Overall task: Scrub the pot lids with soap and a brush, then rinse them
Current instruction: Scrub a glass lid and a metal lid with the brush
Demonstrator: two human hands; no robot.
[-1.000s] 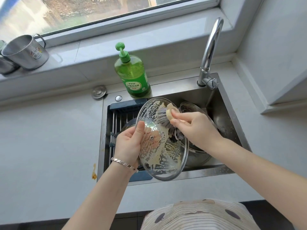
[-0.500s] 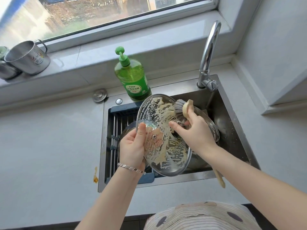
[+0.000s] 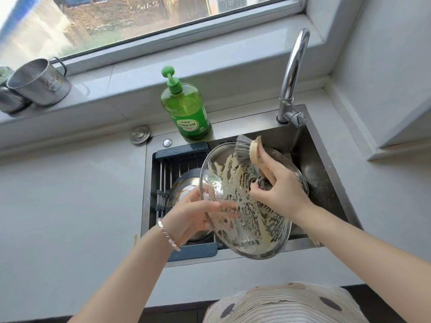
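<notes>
The glass lid [image 3: 245, 206] is held tilted over the sink [image 3: 326, 164], its face toward the person and streaked with pale, creamy suds from its twelve o'clock edge down to six. The brush [image 3: 247, 151] sits at the lid's twelve o'clock, grey bristles pressed against the rim there, wooden head turned toward one o'clock. The right hand [image 3: 277, 187] comes in from four o'clock and has its fingers curled round the brush handle. The left hand [image 3: 193, 215] holds the lid at its nine o'clock edge; it is blurred, and its fingers show through the soapy glass. A bracelet [image 3: 168, 234] circles that wrist.

Behind the right hand, at the lid's two o'clock, the rim of a second lid [image 3: 299, 177] shows inside the sink. At nine o'clock a dark drain rack [image 3: 179, 151] spans the sink's left part, with a metal pot [image 3: 182, 190] in it, partly hidden by the left hand.

On the sink's back ledge a green soap bottle [image 3: 186, 108] with a pump stands at eleven o'clock, and the faucet [image 3: 292, 73] rises at one o'clock. A metal sink plug [image 3: 140, 134] lies on the counter [image 3: 70, 194] just beside the bottle, at ten o'clock. Farther off at ten o'clock, metal cups [image 3: 39, 82] lie tipped on the window sill [image 3: 140, 85].
</notes>
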